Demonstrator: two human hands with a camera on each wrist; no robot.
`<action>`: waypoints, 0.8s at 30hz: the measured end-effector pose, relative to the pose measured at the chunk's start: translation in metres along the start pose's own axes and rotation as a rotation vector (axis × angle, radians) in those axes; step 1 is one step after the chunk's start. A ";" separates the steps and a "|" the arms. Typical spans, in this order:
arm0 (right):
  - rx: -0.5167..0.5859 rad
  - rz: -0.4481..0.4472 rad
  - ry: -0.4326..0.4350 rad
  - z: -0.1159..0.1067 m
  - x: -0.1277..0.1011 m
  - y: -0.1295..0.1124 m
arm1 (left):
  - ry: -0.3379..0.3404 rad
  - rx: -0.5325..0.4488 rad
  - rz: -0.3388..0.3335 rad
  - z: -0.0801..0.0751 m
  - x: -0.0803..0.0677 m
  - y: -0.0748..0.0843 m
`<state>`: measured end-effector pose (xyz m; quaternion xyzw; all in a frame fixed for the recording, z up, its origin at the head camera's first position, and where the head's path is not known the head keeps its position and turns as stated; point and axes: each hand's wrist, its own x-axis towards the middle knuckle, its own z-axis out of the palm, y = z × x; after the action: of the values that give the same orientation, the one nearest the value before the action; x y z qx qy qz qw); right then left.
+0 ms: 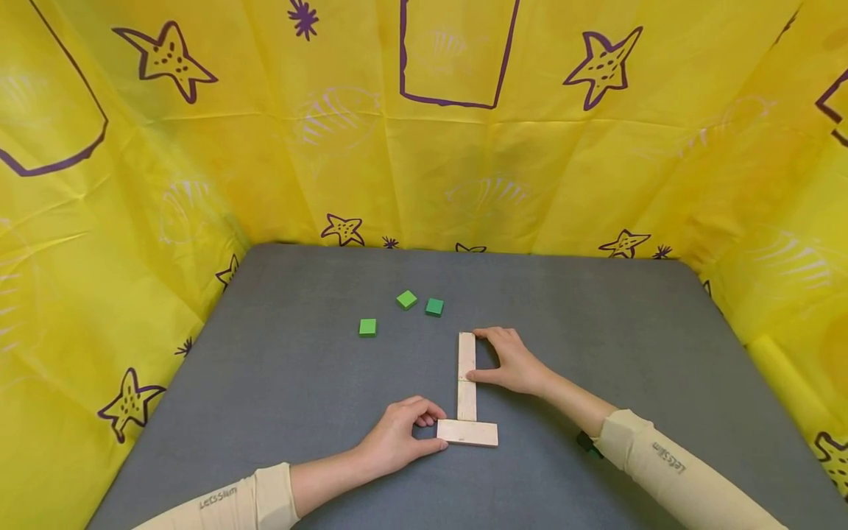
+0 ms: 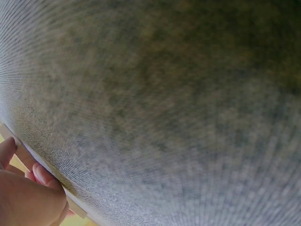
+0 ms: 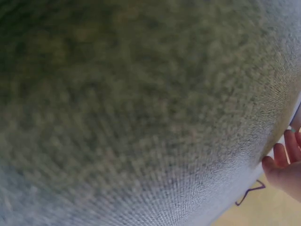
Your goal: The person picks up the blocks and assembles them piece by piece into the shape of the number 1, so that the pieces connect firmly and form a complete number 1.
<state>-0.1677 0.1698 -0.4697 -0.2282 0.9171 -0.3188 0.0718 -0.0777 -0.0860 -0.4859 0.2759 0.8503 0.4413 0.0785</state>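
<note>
Three pale wooden blocks lie flat on the grey table in an upside-down T. The crosswise wooden block (image 1: 467, 433) is nearest the person, and my left hand (image 1: 397, 436) pinches its left end between thumb and fingers. From it a lower upright-lying block (image 1: 467, 402) runs away from the person, with an upper block (image 1: 467, 352) end to end beyond it. My right hand (image 1: 515, 362) holds that upper block from the right, thumb by the seam and fingertips at the far corner. In the left wrist view, my curled fingers (image 2: 44, 174) overlap a wooden edge.
Two light green blocks (image 1: 367, 327) (image 1: 407, 299) and a darker green block (image 1: 434, 307) lie farther back, left of the wooden ones. A yellow patterned cloth (image 1: 424, 177) walls the grey table (image 1: 298, 368) at the back and sides. A small dark object (image 1: 587, 444) shows below the right sleeve.
</note>
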 end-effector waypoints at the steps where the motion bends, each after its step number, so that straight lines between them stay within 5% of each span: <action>1: 0.006 0.001 -0.003 0.000 0.000 0.000 | 0.000 0.001 -0.001 0.000 0.000 0.000; 24: 0.113 0.021 -0.002 -0.005 0.000 0.005 | -0.009 0.000 -0.009 -0.001 0.000 0.001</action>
<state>-0.1713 0.1756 -0.4693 -0.2147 0.8999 -0.3690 0.0887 -0.0777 -0.0863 -0.4851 0.2741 0.8512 0.4397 0.0843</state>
